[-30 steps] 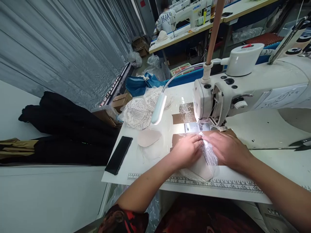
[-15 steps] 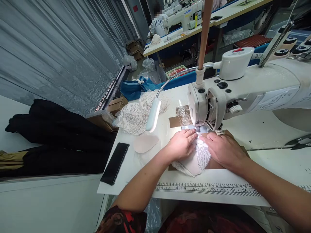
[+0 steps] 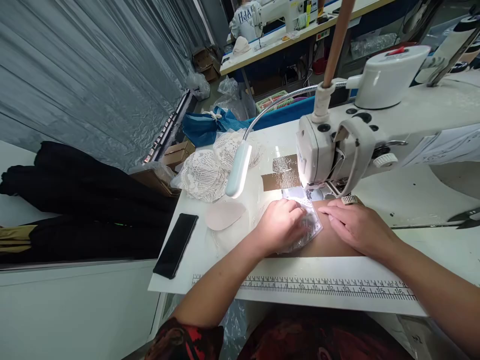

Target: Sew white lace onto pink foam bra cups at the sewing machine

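A white lace piece [image 3: 312, 225] lies on the brown patch of the sewing table, just in front of the machine's needle area [image 3: 308, 192]. My left hand [image 3: 283, 224] is on the lace with its fingers curled in, closed on its left part. To the right of the lace, my right hand [image 3: 356, 225] rests over the brown surface [image 3: 326, 242]. Its index finger points toward the lace edge and it holds nothing visible. A ringed metal band [image 3: 349, 199] sits on one of its fingers. The lamp by the machine lights the lace brightly.
Left of my hands are a lamp head [image 3: 239, 169], lace cups [image 3: 206, 175], a beige pad [image 3: 224, 215] and a black phone [image 3: 175, 246]. A ruler strip [image 3: 307, 287] runs along the front edge. Another sewing machine [image 3: 275, 14] and a person's patterned sleeve stand behind.
The lace has turned and shifted under my left hand, whose fingers have curled. My right hand has drawn away from it to the right. The view has shifted.
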A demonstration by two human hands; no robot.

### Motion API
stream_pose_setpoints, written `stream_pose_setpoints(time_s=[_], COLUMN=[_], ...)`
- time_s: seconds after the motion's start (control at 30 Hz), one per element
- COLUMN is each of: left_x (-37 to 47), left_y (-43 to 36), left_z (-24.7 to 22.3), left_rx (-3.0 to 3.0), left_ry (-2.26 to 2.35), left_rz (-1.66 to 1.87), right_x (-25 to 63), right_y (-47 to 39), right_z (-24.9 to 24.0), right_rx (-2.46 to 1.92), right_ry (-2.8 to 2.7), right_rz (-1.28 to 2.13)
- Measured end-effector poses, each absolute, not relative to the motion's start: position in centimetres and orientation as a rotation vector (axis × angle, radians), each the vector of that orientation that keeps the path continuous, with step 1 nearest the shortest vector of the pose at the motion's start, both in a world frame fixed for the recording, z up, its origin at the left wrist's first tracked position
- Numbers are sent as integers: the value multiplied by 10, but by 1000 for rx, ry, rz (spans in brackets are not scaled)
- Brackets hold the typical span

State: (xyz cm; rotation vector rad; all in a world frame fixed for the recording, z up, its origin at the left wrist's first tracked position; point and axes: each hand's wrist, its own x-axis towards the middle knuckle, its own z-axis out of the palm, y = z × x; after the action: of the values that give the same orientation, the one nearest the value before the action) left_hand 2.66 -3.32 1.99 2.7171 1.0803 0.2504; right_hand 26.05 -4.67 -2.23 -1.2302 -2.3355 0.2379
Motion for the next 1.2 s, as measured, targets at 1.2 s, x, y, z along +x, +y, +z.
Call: stream_pose_setpoints(time_s=[1.2], left_x=[19], left_y=[-45], left_z=[11], left_rx=[2942], left_ry=[875], left_rz=[184], right_x=[268], right_y=[-63], right_z=[-2], right_rx=[-903], right_ry=[-2680], right_rz=[200])
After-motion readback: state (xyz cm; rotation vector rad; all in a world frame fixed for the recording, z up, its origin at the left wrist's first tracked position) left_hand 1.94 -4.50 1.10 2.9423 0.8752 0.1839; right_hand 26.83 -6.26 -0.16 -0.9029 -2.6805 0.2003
